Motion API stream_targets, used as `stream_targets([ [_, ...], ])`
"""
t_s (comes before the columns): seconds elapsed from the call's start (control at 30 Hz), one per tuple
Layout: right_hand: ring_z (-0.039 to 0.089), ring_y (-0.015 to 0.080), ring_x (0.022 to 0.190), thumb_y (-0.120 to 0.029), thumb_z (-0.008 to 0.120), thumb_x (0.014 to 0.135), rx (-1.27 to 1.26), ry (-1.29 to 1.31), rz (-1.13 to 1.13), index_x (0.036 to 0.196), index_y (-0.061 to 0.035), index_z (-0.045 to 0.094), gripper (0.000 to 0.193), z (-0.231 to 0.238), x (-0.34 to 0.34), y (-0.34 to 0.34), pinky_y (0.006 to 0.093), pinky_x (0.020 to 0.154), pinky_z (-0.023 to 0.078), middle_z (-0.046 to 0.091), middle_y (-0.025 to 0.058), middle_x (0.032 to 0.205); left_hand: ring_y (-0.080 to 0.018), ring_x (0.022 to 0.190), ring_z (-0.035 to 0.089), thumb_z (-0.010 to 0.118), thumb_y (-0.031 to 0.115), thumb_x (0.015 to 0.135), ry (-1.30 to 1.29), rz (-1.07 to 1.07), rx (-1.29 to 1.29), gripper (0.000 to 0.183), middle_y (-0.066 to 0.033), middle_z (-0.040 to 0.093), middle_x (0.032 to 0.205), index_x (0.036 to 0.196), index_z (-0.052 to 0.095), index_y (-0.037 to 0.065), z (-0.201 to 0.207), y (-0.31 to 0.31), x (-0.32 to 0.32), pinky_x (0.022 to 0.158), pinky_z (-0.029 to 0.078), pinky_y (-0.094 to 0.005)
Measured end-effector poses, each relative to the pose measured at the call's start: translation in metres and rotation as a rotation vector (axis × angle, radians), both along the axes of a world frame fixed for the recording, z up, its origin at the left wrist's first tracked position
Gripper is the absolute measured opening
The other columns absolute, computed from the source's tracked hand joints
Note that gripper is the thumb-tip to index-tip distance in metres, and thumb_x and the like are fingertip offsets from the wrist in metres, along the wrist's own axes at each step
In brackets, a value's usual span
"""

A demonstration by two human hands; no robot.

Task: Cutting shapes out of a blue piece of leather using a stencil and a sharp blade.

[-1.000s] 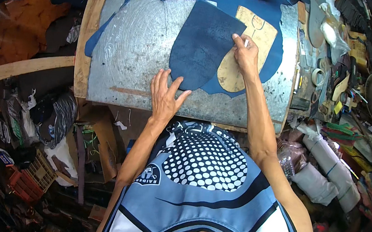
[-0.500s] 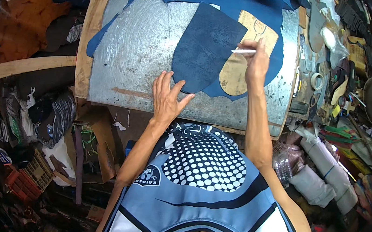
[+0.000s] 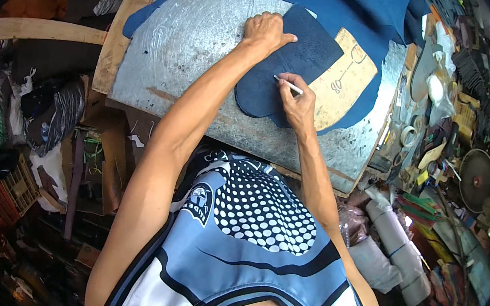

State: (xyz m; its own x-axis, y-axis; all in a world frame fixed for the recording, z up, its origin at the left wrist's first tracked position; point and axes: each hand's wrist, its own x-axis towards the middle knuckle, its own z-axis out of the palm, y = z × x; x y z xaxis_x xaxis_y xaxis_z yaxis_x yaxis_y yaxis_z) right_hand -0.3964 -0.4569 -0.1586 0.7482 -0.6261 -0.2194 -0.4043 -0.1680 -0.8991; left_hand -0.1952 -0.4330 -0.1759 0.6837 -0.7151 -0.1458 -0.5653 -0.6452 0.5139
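A dark blue leather-like piece with a rounded lower end lies on the metal-topped table. My left hand rests at its upper left edge, fingers bent over and thumb spread out onto the piece. Lower down, my right hand grips a slim white pen, its tip over the blue surface; whether it touches cannot be made out. Partly covered by that piece, a tan template with drawn marks sits to the right. Beneath both spreads a larger blue sheet, reaching past the far side.
The metal tabletop has a wooden border on its left. Tape rolls and tools crowd the right side. Farther right stands a dark round disc; wrapped rolls lie below. A wooden beam juts out left.
My left hand has gone from the dark piece's lower left edge up to its upper left edge. My right hand, with the pen, has come left and down off the template onto the dark piece.
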Motion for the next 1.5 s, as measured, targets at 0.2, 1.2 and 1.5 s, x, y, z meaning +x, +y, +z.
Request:
stream_targets([
  [0.2,0.064,0.0138,0.069,-0.013,0.064,0.094,-0.094,0.017,0.068,0.099,0.0009,0.071,0.016,-0.005,0.0,0.002,0.0294,0.062,0.051,0.072,0.0095,0.082,-0.0387,0.094,0.07,0.079,0.035,0.082,0.066,-0.026,-0.198,0.053,-0.0218,0.072,0.096,0.116,0.063,-0.003,-0.015,0.006,-0.007,0.083,0.056,-0.0458],
  [1.2,0.053,0.0101,0.069,-0.039,0.051,0.103,0.323,-0.41,-0.521,0.128,0.0032,0.053,0.049,0.011,-0.038,-0.036,0.0252,0.064,0.047,0.056,0.0019,0.078,-0.0259,0.126,0.052,0.056,0.011,0.099,0.567,-0.176,-0.631,0.044,-0.0159,0.056,0.136,0.139,0.047,-0.004,0.073,0.027,-0.029,0.108,0.038,-0.0344],
  [1.5,0.06,0.0199,0.102,-0.035,0.059,0.101,0.233,-0.337,-0.373,0.128,0.011,0.054,0.053,0.028,-0.063,-0.036,0.0332,0.088,0.049,0.065,0.0158,0.107,-0.0222,0.128,0.049,0.058,0.002,0.096,0.916,0.049,-0.913,0.055,-0.014,0.049,0.143,0.146,0.036,-0.005,0.053,-0.045,-0.037,0.111,0.036,-0.0325],
])
